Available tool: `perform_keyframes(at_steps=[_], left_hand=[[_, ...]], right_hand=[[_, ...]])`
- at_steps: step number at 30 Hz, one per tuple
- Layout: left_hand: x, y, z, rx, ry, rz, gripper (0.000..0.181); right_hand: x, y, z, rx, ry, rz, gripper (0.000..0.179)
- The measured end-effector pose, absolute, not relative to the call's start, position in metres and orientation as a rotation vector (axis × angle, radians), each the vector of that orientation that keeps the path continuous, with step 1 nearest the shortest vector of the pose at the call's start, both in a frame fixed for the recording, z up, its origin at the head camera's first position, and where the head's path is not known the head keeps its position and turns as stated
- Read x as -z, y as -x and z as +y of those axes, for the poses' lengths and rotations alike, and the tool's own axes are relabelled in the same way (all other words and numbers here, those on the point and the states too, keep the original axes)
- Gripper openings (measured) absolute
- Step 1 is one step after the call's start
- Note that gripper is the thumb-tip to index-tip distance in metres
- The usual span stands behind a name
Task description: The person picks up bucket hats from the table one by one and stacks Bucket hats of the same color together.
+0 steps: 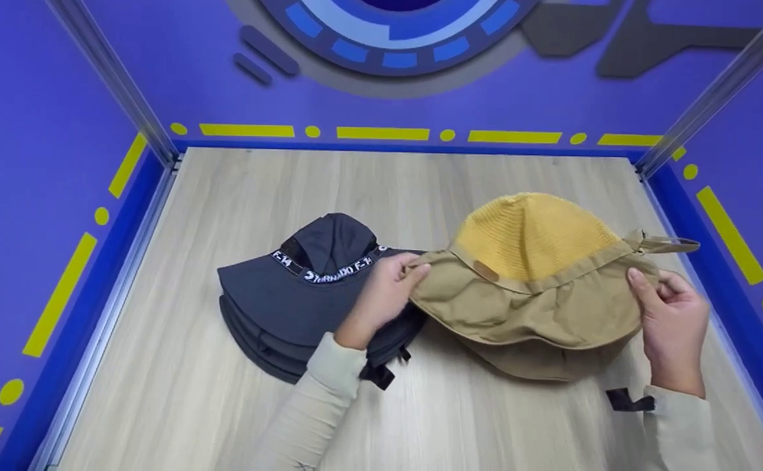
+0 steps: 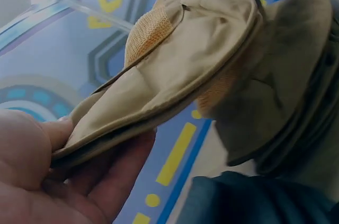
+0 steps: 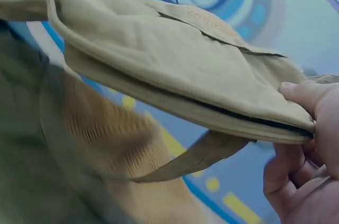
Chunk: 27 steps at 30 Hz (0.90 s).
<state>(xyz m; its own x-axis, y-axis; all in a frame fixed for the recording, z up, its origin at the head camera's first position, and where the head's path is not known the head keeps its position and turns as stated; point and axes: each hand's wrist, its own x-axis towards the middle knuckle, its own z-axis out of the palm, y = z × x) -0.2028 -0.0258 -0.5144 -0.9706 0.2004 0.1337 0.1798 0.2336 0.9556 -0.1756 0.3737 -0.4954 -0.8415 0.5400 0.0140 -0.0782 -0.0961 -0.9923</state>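
Observation:
A khaki sun hat with a yellow knit crown is held up by its brim in both hands. My left hand pinches the left end of the brim, thumb on top and fingers below. At the opposite end, my right hand grips the brim the same way; a tied cord sticks out beside it. Beneath the raised hat sits another khaki hat, mostly hidden, and its yellow knit crown shows in the right wrist view. Left of these, partly behind my left hand, lies a stack of dark grey hats with a lettered band.
The pale wood table carries both groups of hats. Blue panels with yellow dashes stand at the back and both sides, joined by metal corner posts. Black straps hang near both sleeves.

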Motion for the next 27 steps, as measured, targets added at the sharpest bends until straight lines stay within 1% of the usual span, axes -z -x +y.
perform_keyframes(at_steps=[3,7,14,18,21,25,27], left_hand=[[0.521,0.204,-0.013,-1.807,-0.401,2.535,0.016],[0.529,0.203,0.000,-1.718,-0.354,2.606,0.014],[0.542,0.200,0.016,-1.523,-0.226,2.707,0.014],[0.550,0.198,0.023,-1.425,-0.229,2.790,0.014],[0.556,0.196,0.024,-1.358,-0.263,2.869,0.014],[0.560,0.191,0.022,-1.422,-0.283,2.877,0.020],[0.560,0.189,0.020,-1.496,-0.293,2.843,0.022]], right_hand=[[0.504,0.173,0.391,-1.912,0.604,-1.834,0.024],[0.515,0.169,0.408,-1.872,0.710,-1.935,0.021],[0.540,0.170,0.429,-1.848,0.792,-2.122,0.014],[0.556,0.174,0.432,-1.663,0.831,-2.330,0.014],[0.561,0.179,0.428,-1.456,0.821,-2.517,0.022],[0.560,0.182,0.424,-1.236,0.803,-2.673,0.043],[0.558,0.181,0.422,-1.211,0.798,-2.691,0.045]])
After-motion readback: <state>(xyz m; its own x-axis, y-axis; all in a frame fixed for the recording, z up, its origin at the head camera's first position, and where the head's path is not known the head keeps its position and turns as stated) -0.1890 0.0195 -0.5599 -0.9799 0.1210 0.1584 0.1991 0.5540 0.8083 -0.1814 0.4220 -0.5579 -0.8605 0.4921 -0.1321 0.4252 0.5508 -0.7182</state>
